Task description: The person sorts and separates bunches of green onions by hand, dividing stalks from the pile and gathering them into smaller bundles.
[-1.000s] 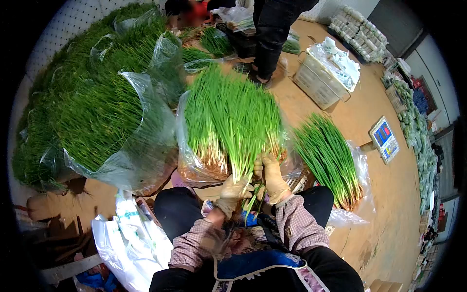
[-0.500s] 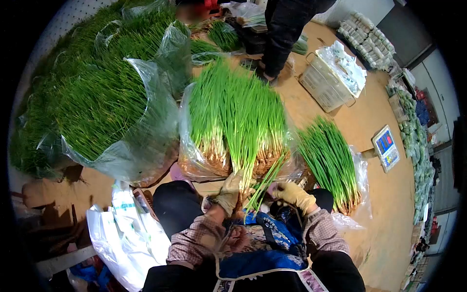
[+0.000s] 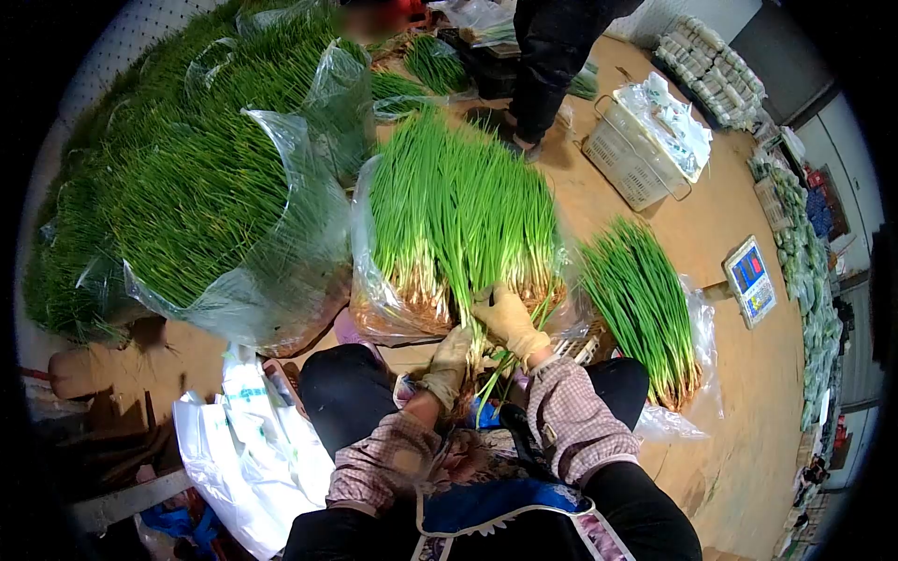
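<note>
Both my hands wear pale work gloves and are at the root ends of a small bunch of green onions (image 3: 461, 290) in front of my knees. My left hand (image 3: 448, 359) is closed around the bunch low down, near its white bases. Just above it on the right, my right hand (image 3: 507, 323) is bent against the stalks, fingers closed on them; its fingertips are partly hidden. Several loose stalks (image 3: 493, 381) hang below, over my blue apron (image 3: 505, 510). Behind my hands, a clear plastic bag (image 3: 363, 271) holds many upright green onions.
A neat pile of green onions (image 3: 645, 313) lies on plastic at right. Beyond it are a digital scale (image 3: 751, 280) and a crate (image 3: 631, 168) of bags. A large bag of greens (image 3: 206, 206) stands left, above white plastic bags (image 3: 248, 458). Another person's legs (image 3: 552, 75) are behind.
My right hand has moved left and up from beside my right knee to the bunch. My left hand stays on the bunch, a little lower.
</note>
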